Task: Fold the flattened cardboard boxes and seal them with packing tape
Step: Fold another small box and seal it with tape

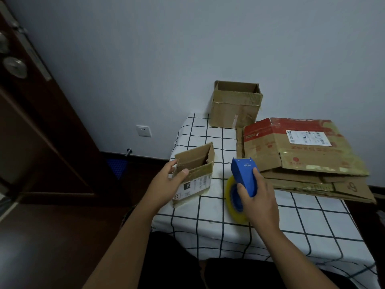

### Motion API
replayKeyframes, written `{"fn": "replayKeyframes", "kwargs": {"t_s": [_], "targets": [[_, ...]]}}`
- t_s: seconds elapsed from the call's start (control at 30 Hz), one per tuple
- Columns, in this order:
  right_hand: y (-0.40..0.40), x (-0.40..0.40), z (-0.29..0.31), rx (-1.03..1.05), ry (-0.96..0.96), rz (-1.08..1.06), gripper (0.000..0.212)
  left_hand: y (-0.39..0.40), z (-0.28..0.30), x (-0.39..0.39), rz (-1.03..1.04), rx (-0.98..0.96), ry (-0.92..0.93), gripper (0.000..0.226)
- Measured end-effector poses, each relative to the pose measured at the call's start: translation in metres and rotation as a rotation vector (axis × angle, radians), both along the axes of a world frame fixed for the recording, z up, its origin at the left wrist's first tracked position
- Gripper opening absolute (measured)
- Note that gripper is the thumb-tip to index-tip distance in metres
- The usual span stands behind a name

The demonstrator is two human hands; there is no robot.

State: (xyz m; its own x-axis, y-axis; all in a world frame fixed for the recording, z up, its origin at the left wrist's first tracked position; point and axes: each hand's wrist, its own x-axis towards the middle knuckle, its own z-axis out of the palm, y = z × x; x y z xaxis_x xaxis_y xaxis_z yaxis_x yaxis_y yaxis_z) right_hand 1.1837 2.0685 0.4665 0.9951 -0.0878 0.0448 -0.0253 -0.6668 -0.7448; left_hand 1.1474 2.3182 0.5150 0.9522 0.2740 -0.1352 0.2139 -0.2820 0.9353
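Note:
A small cardboard box (pixel 200 176) stands upright and open-topped near the table's left edge, with a shipping label on its near side. My left hand (pixel 166 182) grips its near left corner, thumb over the rim. My right hand (pixel 258 197) holds a blue tape dispenser (pixel 244 176) with a roll of clear yellowish tape (pixel 232 200), just right of the small box and above the cloth. A stack of flattened cardboard boxes (pixel 302 157) lies at the right, the top one red-printed with a white label.
A larger open cardboard box (pixel 235 105) stands at the table's far edge against the wall. The table carries a white cloth with a black grid (pixel 270 222). A dark wooden door (pixel 31 122) is at the left, and a wall socket (pixel 143 131) sits low on the wall.

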Motion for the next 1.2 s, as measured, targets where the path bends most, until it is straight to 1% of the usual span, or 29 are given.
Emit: {"fn": "replayKeyframes", "kwargs": {"t_s": [0.07,0.1,0.17,0.23,0.3,0.43,0.5,0.63,0.9,0.97,1.03,1.1,1.2], "targets": [[-0.005,0.002,-0.001,0.050,0.012,-0.010,0.067,0.001,-0.002,0.003,0.047,-0.009,-0.011,0.048],[-0.008,0.002,-0.001,0.074,0.016,-0.019,0.067,0.000,-0.004,0.003,0.052,0.010,-0.006,0.042],[-0.011,0.002,-0.002,0.112,0.011,-0.038,0.066,-0.003,-0.010,0.003,0.042,0.103,-0.006,0.027],[-0.013,0.001,-0.003,0.124,0.006,-0.041,0.066,-0.006,-0.011,0.001,0.043,0.188,-0.026,0.023],[-0.013,0.001,-0.002,0.110,0.009,-0.022,0.066,-0.007,-0.011,-0.002,0.039,0.254,-0.040,0.034],[-0.010,0.000,0.000,0.060,0.010,0.043,0.068,-0.004,-0.016,-0.009,-0.043,0.385,-0.074,0.070],[-0.007,-0.001,0.000,0.031,-0.005,0.045,0.069,-0.004,-0.019,-0.010,-0.082,0.468,-0.041,0.078],[-0.004,-0.001,-0.002,0.014,-0.011,0.038,0.070,-0.008,-0.017,-0.009,-0.105,0.684,-0.028,0.073],[-0.001,-0.004,0.000,-0.038,-0.017,0.072,0.071,0.000,-0.018,0.000,-0.235,1.030,-0.040,0.077],[0.000,-0.004,0.000,-0.036,-0.028,0.076,0.071,0.001,-0.018,0.003,-0.239,1.058,-0.048,0.072],[0.000,-0.005,0.001,-0.006,-0.033,0.065,0.071,0.001,-0.018,0.003,-0.219,1.036,-0.097,0.062],[-0.002,-0.005,0.002,0.015,-0.042,0.035,0.071,0.002,-0.017,0.000,-0.172,0.944,-0.166,0.053],[-0.004,-0.007,0.002,-0.041,-0.118,0.009,0.074,0.010,-0.016,-0.003,-0.051,0.802,-0.235,0.054]]}}
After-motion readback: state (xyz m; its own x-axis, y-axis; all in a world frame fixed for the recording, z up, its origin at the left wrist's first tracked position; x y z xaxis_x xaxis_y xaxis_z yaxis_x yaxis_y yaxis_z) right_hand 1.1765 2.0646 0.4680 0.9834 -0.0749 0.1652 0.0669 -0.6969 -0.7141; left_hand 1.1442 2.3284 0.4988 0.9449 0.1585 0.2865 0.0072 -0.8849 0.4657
